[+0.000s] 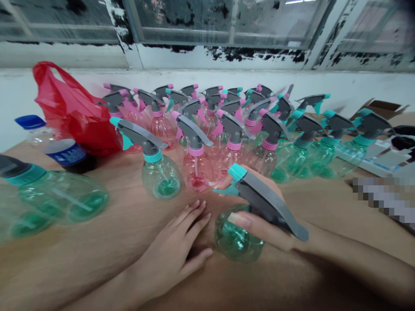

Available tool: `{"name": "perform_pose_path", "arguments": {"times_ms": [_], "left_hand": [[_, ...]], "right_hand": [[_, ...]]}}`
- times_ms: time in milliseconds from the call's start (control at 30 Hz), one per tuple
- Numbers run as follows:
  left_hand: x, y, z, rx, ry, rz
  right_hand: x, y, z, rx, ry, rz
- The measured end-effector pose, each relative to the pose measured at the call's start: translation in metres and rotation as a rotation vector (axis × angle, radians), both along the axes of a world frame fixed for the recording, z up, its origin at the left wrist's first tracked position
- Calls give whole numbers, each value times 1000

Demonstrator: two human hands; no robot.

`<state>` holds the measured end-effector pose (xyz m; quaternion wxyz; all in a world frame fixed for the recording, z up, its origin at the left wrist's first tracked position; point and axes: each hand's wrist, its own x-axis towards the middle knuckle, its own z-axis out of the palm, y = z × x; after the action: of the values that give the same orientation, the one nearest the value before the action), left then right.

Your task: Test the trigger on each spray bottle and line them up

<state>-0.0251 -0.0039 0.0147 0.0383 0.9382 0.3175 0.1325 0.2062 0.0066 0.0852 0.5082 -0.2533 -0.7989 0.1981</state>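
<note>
My right hand [262,224] is wrapped round the neck of a green spray bottle [238,237] with a grey and teal trigger head. That bottle stands slightly tilted at the front of the wooden table, its nozzle pointing to the left and away. My left hand [180,246] rests palm down on the table beside it, fingers spread, holding nothing. Just beyond my fingertips are a pink spray bottle [197,168] and another green spray bottle [162,177]. Part of the right-hand fingers is hidden behind the trigger head.
Several more pink and green spray bottles [233,151] crowd the back of the table [123,207]. At left are green bottles [78,194], a red plastic bag [74,112] and a dark drink bottle [69,153]. An open cardboard box [382,108] sits at far right, below the windows.
</note>
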Motion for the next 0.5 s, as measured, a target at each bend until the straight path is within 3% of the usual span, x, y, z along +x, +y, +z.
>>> {"name": "perform_pose_path", "arguments": {"times_ms": [300, 500], "left_hand": [[0, 1, -4, -96, 37, 28], [-1, 1, -5, -109, 3, 25]], "right_hand": [[-4, -4, 6, -172, -12, -63], [-3, -2, 6, -139, -24, -55]]}}
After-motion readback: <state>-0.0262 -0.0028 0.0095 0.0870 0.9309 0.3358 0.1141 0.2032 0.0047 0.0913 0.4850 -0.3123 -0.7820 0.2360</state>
